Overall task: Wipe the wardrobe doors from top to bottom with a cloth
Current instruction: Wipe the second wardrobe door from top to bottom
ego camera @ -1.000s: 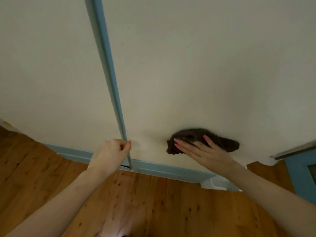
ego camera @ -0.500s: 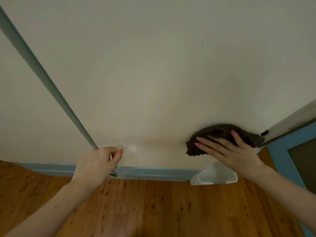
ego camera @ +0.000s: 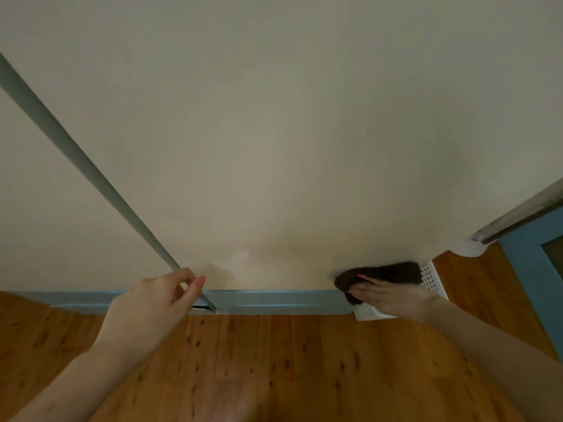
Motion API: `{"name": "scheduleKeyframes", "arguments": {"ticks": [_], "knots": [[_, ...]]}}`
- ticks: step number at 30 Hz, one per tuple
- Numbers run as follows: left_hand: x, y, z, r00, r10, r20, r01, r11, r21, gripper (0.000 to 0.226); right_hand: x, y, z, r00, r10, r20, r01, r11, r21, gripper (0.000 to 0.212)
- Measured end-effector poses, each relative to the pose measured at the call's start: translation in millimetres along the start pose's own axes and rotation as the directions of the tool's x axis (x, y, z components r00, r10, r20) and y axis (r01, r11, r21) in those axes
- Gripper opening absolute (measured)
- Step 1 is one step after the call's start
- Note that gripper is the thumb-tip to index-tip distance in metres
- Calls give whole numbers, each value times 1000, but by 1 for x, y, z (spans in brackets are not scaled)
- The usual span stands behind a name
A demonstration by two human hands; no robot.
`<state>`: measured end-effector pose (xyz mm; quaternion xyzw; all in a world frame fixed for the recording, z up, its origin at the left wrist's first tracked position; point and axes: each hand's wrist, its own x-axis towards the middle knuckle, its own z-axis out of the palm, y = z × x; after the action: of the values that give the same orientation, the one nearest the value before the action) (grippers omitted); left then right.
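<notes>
The right hand [ego camera: 393, 296] presses a dark cloth [ego camera: 380, 275] flat against the cream wardrobe door [ego camera: 289, 132] at about four o'clock in the view. Its grip is wide, with the fingers spread over the cloth rather than closed around it, probably so the whole pad bears on the panel. The cloth sits at the door's bottom right corner, touching the blue bottom rail [ego camera: 274, 301], so this door's downward pass looks nearly done.

At about seven o'clock, the left hand [ego camera: 158, 303] has a narrow grip, thumb and forefinger pinching the lower end of the blue edge strip [ego camera: 76, 156] that separates the two doors; this likely steadies the door against the wiping pressure.

A white perforated basket [ego camera: 431, 277] stands on the wooden floor [ego camera: 274, 367] just behind the cloth, close enough to be nudged.
</notes>
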<state>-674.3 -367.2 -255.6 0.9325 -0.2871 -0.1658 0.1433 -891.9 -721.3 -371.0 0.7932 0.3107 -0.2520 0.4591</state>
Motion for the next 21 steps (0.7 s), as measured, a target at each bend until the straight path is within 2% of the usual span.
{"name": "scheduleKeyframes", "arguments": {"ticks": [2,6,8,10,13,14,16,17,19,20,21], "knots": [[3,-2,2,1000,2,1,-2,1000,3,35,7,-8,11,999,0,-48,-5,994,-110,78],[5,-3,17,999,-1,-39,-1,999,-52,37,34,-19,15,999,-19,28,26,969,-246,73],[-1,-2,26,1000,-9,-23,7,998,-64,37,43,-15,6,997,58,45,-48,979,-197,72],[-5,-1,30,1000,7,9,-6,999,-51,37,47,-1,-13,982,138,-128,-151,984,-99,73],[-5,-1,23,1000,1,9,-1,998,-56,37,60,20,-56,834,291,-469,-329,944,0,68],[-4,-1,20,1000,-6,3,7,998,-69,37,67,23,-65,779,347,-523,-395,918,21,66],[-2,-2,17,1000,-17,-19,15,995,-95,37,84,23,-71,736,413,-537,-482,876,13,68],[-1,-4,17,999,-19,-30,16,995,-101,38,91,20,-70,762,400,-509,-467,884,-5,72],[0,-11,21,998,-26,-51,20,994,-103,38,116,3,-56,868,234,-438,-353,912,-211,84],[0,-17,25,998,-29,-56,24,995,-101,37,127,-11,-47,934,149,-325,-246,927,-283,85],[0,-21,28,998,-30,-58,24,994,-102,37,137,-20,-43,966,108,-234,-173,945,-278,82]]}}
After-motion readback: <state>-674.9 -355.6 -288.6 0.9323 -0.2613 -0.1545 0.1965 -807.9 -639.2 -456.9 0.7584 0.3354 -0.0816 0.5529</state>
